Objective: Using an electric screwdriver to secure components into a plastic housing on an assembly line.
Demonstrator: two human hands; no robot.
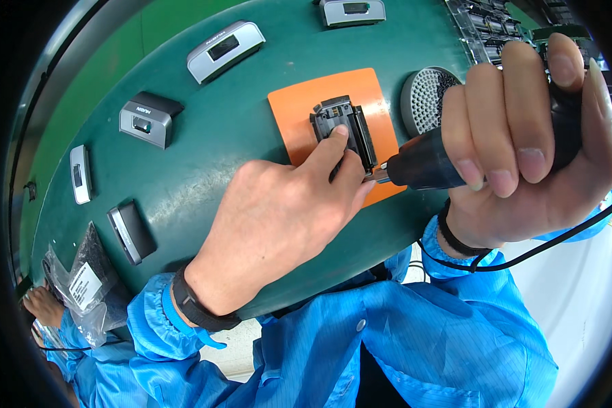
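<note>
While the left hand [272,217] is pressing its index fingertip onto a black device part [330,114], the right hand [523,197] is curling its fingers around a dark handheld driver [425,163], whose tip is pointing at the part's near end. Left thumb is sitting by that tip; cannot tell whether it's pinching anything. Part is lying on an orange mat [291,112] on the green tabletop [183,194]. Step in hand looks like screw work, in or out unclear; next move seems to be calling for a steady part and a tip in line. A round dish [415,102] with a dotted inside is standing just beside the mat. Five grey-and-silver housings [204,64] are lying spread across the far and left sides. A clear bag [100,272] is resting at left, another person's hand [44,306] just beside it. Assorted hardware [493,27] is crowding the upper right corner.
</note>
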